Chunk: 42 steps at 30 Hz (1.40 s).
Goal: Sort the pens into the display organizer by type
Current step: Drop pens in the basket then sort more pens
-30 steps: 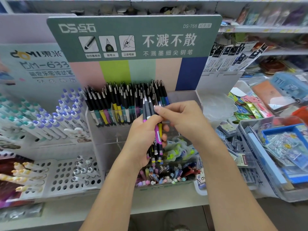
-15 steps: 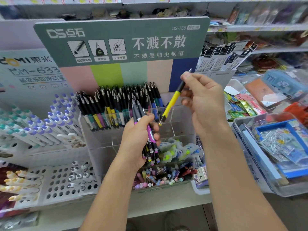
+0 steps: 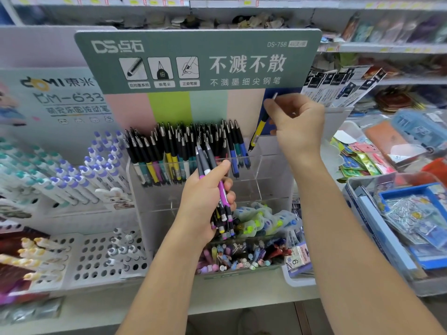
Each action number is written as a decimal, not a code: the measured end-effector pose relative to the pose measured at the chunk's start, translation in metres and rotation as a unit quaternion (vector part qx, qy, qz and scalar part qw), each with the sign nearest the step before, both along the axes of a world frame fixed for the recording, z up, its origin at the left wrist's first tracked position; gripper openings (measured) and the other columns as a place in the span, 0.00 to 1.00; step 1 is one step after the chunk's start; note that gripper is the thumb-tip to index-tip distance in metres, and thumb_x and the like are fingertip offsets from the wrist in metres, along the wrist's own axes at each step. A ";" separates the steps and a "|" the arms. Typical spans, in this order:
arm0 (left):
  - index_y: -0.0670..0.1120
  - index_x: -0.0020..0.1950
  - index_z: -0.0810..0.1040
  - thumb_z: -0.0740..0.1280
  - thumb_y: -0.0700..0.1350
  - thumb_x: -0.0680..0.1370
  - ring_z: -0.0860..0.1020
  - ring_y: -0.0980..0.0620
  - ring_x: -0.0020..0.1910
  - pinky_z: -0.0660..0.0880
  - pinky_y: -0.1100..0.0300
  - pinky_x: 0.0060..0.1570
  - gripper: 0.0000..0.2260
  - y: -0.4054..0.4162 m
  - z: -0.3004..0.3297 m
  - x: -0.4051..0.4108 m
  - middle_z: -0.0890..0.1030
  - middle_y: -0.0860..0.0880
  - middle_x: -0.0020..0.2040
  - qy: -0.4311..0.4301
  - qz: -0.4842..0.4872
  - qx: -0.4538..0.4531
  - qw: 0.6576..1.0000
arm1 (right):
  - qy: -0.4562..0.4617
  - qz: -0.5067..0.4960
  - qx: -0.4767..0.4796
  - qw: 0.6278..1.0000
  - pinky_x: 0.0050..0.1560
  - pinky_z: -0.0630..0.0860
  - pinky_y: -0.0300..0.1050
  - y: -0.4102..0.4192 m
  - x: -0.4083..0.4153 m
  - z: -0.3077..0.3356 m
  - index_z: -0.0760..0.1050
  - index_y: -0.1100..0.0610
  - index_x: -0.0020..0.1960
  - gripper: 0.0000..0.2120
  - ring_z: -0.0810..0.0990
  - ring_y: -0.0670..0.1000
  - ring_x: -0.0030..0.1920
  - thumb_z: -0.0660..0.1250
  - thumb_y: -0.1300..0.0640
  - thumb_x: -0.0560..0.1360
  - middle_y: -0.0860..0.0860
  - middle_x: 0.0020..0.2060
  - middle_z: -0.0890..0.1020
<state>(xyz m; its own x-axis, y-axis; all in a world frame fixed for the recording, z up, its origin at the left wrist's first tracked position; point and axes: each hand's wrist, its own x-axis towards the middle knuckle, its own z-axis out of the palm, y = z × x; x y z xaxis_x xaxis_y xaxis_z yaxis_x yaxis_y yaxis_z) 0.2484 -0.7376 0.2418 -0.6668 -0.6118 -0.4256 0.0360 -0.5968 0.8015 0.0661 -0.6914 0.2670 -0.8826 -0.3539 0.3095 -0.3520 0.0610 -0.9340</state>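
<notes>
right hand holds yellow pen above organizer.

Yellow-and-black pen tilted tip-down above the clear display organizer, bundle of pens upright before it, rows of black-capped pens standing inside

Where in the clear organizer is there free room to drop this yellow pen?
The right hand holds the yellow pen over the top tier's right end, bare between the blue pens and the organizer's right wall. The clear middle tier also looks bare. Left of the blue pens, the row is packed.
</notes>
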 end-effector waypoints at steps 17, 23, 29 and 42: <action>0.45 0.51 0.75 0.67 0.51 0.82 0.69 0.52 0.26 0.69 0.60 0.26 0.10 0.003 0.001 0.006 0.73 0.50 0.30 -0.005 0.006 -0.010 1.000 | 0.112 0.036 0.166 0.979 0.41 0.72 0.33 0.001 0.014 -0.042 0.83 0.56 0.50 0.10 0.76 0.43 0.38 0.79 0.59 0.70 0.49 0.42 0.82; 0.45 0.50 0.75 0.67 0.51 0.81 0.69 0.52 0.26 0.68 0.60 0.27 0.10 0.006 0.000 0.004 0.73 0.50 0.30 -0.002 0.005 -0.002 1.000 | 0.139 0.067 0.261 0.953 0.37 0.65 0.31 0.000 0.008 -0.034 0.85 0.57 0.48 0.06 0.76 0.48 0.40 0.77 0.60 0.71 0.49 0.41 0.81; 0.44 0.52 0.74 0.67 0.51 0.82 0.70 0.52 0.28 0.68 0.59 0.29 0.10 0.005 -0.001 0.002 0.74 0.50 0.31 0.004 0.008 0.003 1.000 | 0.139 0.075 0.264 0.952 0.36 0.66 0.27 0.001 0.013 -0.020 0.86 0.56 0.48 0.04 0.76 0.41 0.36 0.73 0.59 0.75 0.46 0.39 0.82; 0.48 0.50 0.79 0.69 0.47 0.81 0.73 0.57 0.31 0.71 0.59 0.38 0.03 0.004 -0.005 -0.002 0.76 0.55 0.31 -0.039 -0.065 -0.217 0.973 | -0.219 0.210 0.136 0.943 0.34 0.71 0.37 0.031 0.070 -0.002 0.86 0.59 0.44 0.09 0.77 0.43 0.32 0.75 0.52 0.75 0.50 0.32 0.83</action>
<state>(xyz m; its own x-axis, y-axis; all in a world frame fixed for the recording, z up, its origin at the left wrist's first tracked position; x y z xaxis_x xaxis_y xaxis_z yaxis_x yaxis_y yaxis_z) 0.2459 -0.7340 0.2372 -0.7266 -0.6580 -0.1976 -0.0879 -0.1962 0.9766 0.1365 -0.6609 0.2654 -0.6693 -0.7143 -0.2047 0.0165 0.2612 -0.9651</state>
